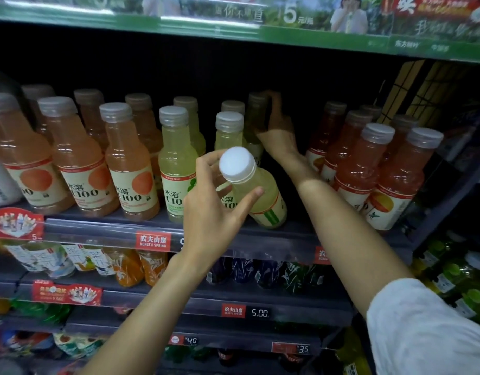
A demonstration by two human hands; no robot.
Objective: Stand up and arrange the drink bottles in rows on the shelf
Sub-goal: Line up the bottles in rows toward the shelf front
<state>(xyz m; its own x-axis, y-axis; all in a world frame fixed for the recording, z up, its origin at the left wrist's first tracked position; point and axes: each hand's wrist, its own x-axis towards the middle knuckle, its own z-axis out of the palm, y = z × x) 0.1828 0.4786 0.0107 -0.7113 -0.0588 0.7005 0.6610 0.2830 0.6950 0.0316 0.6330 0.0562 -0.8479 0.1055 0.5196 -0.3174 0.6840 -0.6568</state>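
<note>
My left hand (215,201) grips a pale yellow-green drink bottle (256,190) with a white cap just below its neck; the bottle tilts toward me at the shelf's front edge (109,228). My right hand (278,123) reaches deep into the shelf and holds another yellow-green bottle (256,115) standing at the back of the row. Two more yellow-green bottles (176,163) stand upright in front, left of my hands. Behind the tilted bottle a further one (229,131) stands upright.
Orange drink bottles (79,163) stand in rows on the left, red-orange ones (374,171) on the right. An open gap lies right of the tilted bottle. Lower shelves hold tea and dark bottles (249,269). A green shelf board (233,28) hangs overhead.
</note>
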